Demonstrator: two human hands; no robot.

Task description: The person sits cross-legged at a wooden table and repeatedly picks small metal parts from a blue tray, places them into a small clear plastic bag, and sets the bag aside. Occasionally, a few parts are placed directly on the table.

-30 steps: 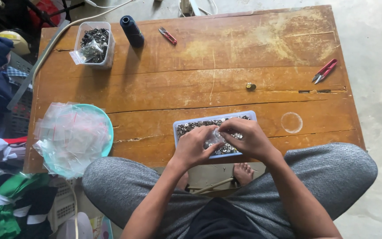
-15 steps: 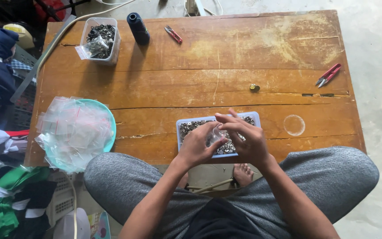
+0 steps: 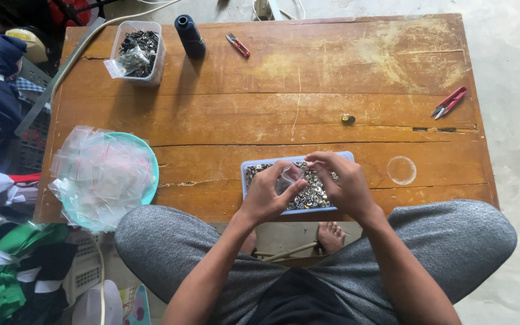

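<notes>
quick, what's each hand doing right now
Left hand: closed, pinching a small clear bag over the blue tray of metal bits.
Right hand: fingers curled at the bag's top; whether it grips cannot be told.

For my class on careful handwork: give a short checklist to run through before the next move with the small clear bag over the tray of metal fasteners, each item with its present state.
1. Small clear bag held by both hands, left hand and right hand: ok.
2. Bag positioned over the blue tray, so dropped pieces land inside: ok.
3. Tray sits fully on the wooden table, near its front edge: ok.
4. Bag mouth open: cannot tell, the fingers cover it.
5. Spare bags in reach: ok, a pile lies on the teal plate.
6. Red snips lying apart from the hands: ok.
</notes>
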